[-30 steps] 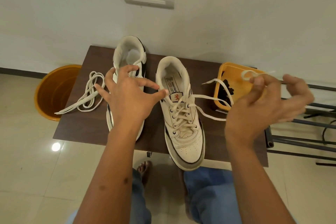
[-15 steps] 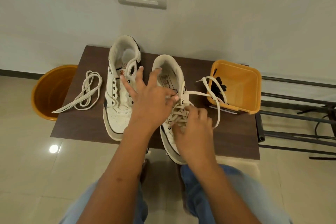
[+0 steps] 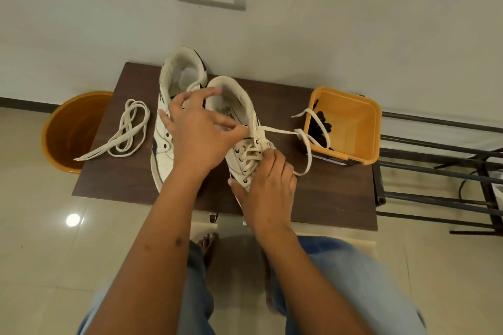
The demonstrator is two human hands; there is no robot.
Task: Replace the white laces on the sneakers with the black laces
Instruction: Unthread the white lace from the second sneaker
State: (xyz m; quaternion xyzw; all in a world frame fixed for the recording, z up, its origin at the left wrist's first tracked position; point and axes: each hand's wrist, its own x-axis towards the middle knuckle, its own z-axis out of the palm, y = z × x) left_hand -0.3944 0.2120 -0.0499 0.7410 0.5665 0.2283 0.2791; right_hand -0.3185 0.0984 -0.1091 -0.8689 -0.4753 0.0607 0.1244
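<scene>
Right sneaker (image 3: 239, 128) stands just left of yellow tub (image 3: 364, 128). Right hand (image 3: 268, 185) pinches its white lace (image 3: 283, 132), soft & limp; grip near eyelets. Left hand (image 3: 200, 133) hovers w/ fingers loose, holds nothing.

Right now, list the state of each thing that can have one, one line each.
Left sneaker: unlaced, upright on the table.
Right sneaker: white lace partly undone at the top, lower rows threaded.
Loose white lace: removed, coiled on the table.
Black laces: unused, in the yellow tub.
Left hand: over the sneakers, fingers curled; grip unclear.
Right hand: fingers curled at the threaded lace rows.
</scene>
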